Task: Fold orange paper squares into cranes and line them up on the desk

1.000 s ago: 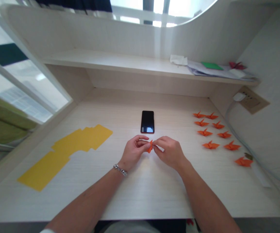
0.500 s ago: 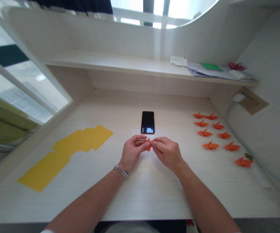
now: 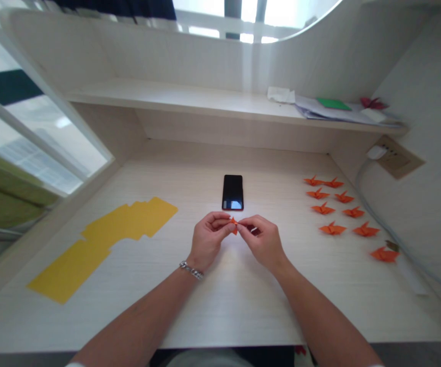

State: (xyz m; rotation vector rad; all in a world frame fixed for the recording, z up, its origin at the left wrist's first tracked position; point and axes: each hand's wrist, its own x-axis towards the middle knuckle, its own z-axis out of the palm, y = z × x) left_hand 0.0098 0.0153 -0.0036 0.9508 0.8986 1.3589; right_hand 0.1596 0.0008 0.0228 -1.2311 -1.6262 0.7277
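Note:
A small folded orange paper piece [image 3: 234, 226], much like the paper cranes on the right, is held up between both hands in front of the phone. My left hand [image 3: 209, 234] pinches its left side between thumb and fingers; a silver chain bracelet circles that wrist. On the other side my right hand [image 3: 263, 238] grips it with thumb and fingertips. Fingers cover part of the paper, so its exact folds are hard to make out. Just beyond the hands lies a black phone [image 3: 233, 192], flat on the white desk [image 3: 220, 306].
Several orange paper cranes [image 3: 332, 229] stand in two rows at the right, by a grey cable [image 3: 388, 229] plugged into a wall socket [image 3: 398, 158]. Yellow paper sheets [image 3: 128, 221] overlap on the left. A shelf [image 3: 189, 102] with papers [image 3: 342, 111] runs across the back.
My right thumb and fingers have shifted slightly on the orange paper, with a gap now showing between them. My left hand keeps its pinch. The rest lies as before.

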